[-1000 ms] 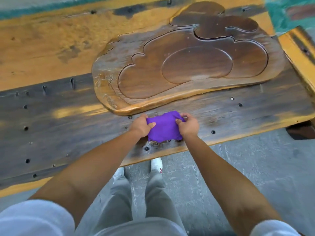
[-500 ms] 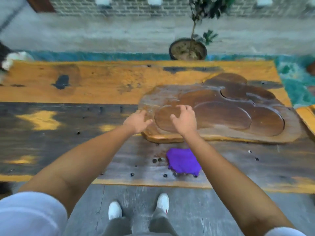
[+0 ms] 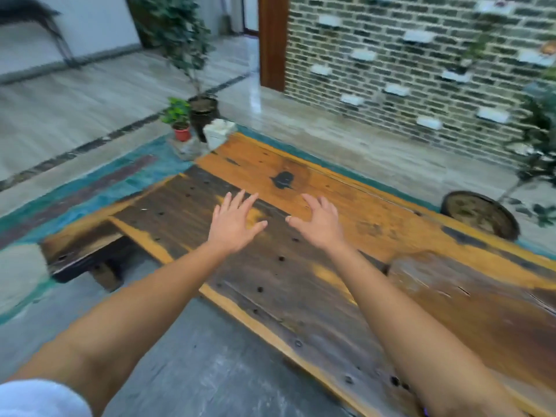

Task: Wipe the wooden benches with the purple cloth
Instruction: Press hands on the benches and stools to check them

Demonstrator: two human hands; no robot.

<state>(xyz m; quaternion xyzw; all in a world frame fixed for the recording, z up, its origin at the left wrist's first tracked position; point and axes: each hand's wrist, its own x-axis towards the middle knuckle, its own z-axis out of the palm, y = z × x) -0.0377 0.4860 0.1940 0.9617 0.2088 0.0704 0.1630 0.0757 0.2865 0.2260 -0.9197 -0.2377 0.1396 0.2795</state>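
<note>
Currently, seen from the person's own head camera, both bare arms stretch forward over a long wooden bench (image 3: 270,275) whose top is dark weathered planks dotted with small holes, with orange-yellow wood along the far side. The left hand (image 3: 233,221) is spread flat with fingers fanned, holding nothing. The right hand (image 3: 320,219) is loosely curled, fingers apart, also empty. Both hover above the bench top near the seam between dark and orange wood (whether they touch it cannot be told through the blur).

The purple cloth (image 3: 426,412) is almost entirely out of sight: only a tiny purple sliver shows at the bottom edge of the view, under the right forearm, on the near part of the bench. So the cloth lies behind and below both hands, back toward the person's body and to the right. The right hand seems the nearer one to it, and reaching it would likely mean drawing that arm back rather than pushing forward. The cloth's shape and long axis cannot be judged.

A carved wooden slab (image 3: 451,284) rests on the bench at right. Beyond the bench are potted plants (image 3: 180,121), a tiled floor and a brick wall (image 3: 406,70).
</note>
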